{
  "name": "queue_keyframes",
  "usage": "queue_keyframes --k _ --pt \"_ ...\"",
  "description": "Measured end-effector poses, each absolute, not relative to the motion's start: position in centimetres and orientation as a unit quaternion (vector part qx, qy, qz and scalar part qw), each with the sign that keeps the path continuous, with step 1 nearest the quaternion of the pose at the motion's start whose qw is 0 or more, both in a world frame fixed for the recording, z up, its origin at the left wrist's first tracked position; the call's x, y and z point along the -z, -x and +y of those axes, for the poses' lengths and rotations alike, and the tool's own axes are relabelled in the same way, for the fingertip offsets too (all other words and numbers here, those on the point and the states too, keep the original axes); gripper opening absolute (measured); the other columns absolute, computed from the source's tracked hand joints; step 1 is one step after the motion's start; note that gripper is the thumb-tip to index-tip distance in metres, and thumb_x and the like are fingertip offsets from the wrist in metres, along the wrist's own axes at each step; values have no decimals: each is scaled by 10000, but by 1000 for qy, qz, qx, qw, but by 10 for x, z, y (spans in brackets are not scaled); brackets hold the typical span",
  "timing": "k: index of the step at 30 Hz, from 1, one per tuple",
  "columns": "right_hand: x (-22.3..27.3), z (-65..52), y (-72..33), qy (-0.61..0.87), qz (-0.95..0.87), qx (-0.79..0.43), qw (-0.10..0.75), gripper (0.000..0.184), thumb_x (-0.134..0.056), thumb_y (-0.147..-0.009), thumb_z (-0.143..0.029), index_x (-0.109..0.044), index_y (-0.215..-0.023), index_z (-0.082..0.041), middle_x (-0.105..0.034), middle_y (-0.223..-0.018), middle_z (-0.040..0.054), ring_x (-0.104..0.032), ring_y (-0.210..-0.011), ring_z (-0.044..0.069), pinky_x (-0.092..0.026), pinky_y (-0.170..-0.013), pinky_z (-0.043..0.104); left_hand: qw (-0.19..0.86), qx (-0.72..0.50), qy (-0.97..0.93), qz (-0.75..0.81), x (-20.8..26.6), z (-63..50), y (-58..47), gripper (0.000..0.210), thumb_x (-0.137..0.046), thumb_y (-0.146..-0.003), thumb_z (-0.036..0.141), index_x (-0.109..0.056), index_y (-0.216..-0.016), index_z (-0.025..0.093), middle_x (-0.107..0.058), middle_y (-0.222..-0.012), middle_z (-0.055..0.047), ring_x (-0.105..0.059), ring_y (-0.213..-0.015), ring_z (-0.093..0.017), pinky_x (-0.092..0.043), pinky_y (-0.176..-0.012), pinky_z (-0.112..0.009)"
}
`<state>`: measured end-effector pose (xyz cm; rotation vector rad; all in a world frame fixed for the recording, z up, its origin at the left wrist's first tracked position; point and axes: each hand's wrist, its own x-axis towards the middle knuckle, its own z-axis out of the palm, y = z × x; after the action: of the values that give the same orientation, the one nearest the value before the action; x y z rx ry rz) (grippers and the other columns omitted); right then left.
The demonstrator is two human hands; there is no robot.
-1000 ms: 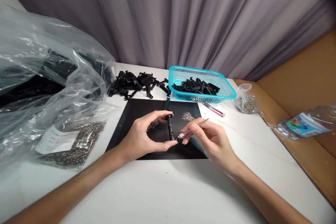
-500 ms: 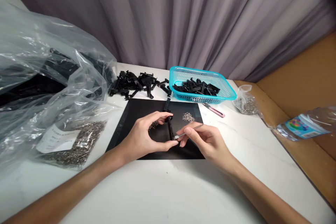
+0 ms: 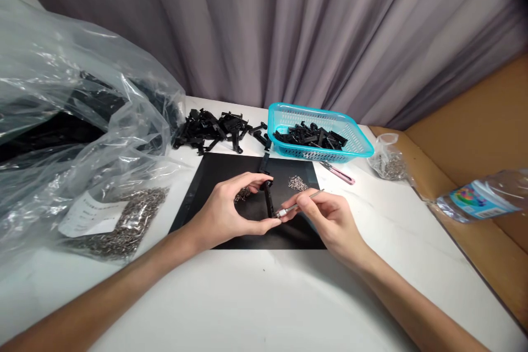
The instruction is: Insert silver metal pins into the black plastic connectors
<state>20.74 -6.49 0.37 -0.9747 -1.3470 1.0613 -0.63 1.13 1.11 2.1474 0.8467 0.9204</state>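
Between thumb and fingers, my left hand (image 3: pixel 226 206) grips a narrow black plastic part (image 3: pixel 269 201) by its two ends, above a black mat (image 3: pixel 218 168). My right hand (image 3: pixel 328 217) is closed around a thin metal tool with a pale tip (image 3: pixel 293 208), which meets the lower end of the part. What the tip touches there is too small to make out. Small metal pieces lie in a pile (image 3: pixel 297 182) on the mat's right, and a second pile (image 3: pixel 242 194) shows partly behind my left fingers. Another black part (image 3: pixel 264 163) rests at the mat's far edge.
Behind the mat are a heap of black parts (image 3: pixel 218 127) and a blue basket (image 3: pixel 363 146) holding more. A pink cutter (image 3: pixel 340 174) lies in front of the basket. Bags of metal pieces (image 3: pixel 136 220) and black parts (image 3: pixel 94 99) crowd the left; a small bag (image 3: pixel 390 165) and bottle (image 3: pixel 478 198) are right.
My right hand and the tool have shifted slightly right, and the tool's pale tip shows more plainly beside the part. My left hand keeps its grip on the part.
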Motion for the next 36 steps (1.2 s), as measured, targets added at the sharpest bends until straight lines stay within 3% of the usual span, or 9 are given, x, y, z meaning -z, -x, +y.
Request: queue_keyframes --k 14,24,32,36 --pt "-12 -68 -208 423 -617 -419 515 227 -615 -1028 -306 -835 -990 -263 -786 -922 31 -743 -828 150 -581 -790 276 314 -375 -789 372 -5 3 2 609 -902 -624 379 -716 -1173 193 -773 -1022 -57 -697 -906 -235 -561 -801 -359" --pt "-11 -69 -208 417 -631 -412 508 223 -605 -1034 -298 -826 -1032 -268 -772 -883 17 -728 -828 142 -570 -787 271 299 -387 -795 358 -7 3 2 591 -898 -612 343 -724 -1154 183 -769 -974 -53 -660 -819 -197 -552 -754 -330" --pt "-16 -68 -207 423 -611 -442 502 298 -569 -1044 -389 -797 -950 -223 -780 -919 42 -738 -853 181 -588 -821 328 310 -361 -812 338 -13 6 5 605 -887 -646 347 -692 -1201 208 -767 -1056 -51 -706 -906 -216 -597 -841 -343" --pt "-16 -59 -219 470 -618 -334 535 407 -417 -1096 -423 -716 -922 -208 -754 -951 66 -715 -933 207 -553 -898 377 312 -345 -821 331 -15 10 9 622 -892 -664 361 -676 -1231 226 -760 -1081 -42 -719 -977 -224 -597 -922 -353"
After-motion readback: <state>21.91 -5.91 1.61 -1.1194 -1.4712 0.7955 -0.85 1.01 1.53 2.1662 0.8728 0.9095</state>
